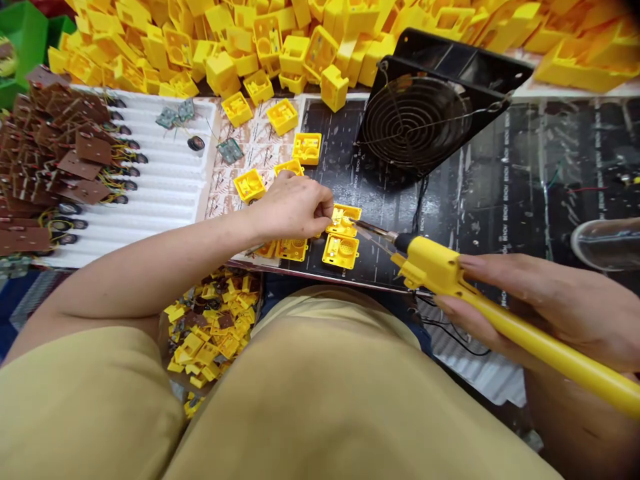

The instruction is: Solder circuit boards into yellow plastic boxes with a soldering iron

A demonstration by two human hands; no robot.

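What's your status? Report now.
Right hand gripping soldering iron, aimed at open yellow case. Left hand at case's edge. Black fan beyond, clear of hands.

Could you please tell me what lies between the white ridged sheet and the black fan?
In the head view, a green circuit board and several open yellow boxes lie between them.

1. A black fan [415, 117] is standing toward the back of the dark mat [475, 200].
2. Brown boards [65, 143] are lying heaped on a white sheet [173, 177].
3. A green bin [27, 37] is sitting beyond the boards.
4. A clear thing [607, 245], perhaps a jar, is showing at the right edge.
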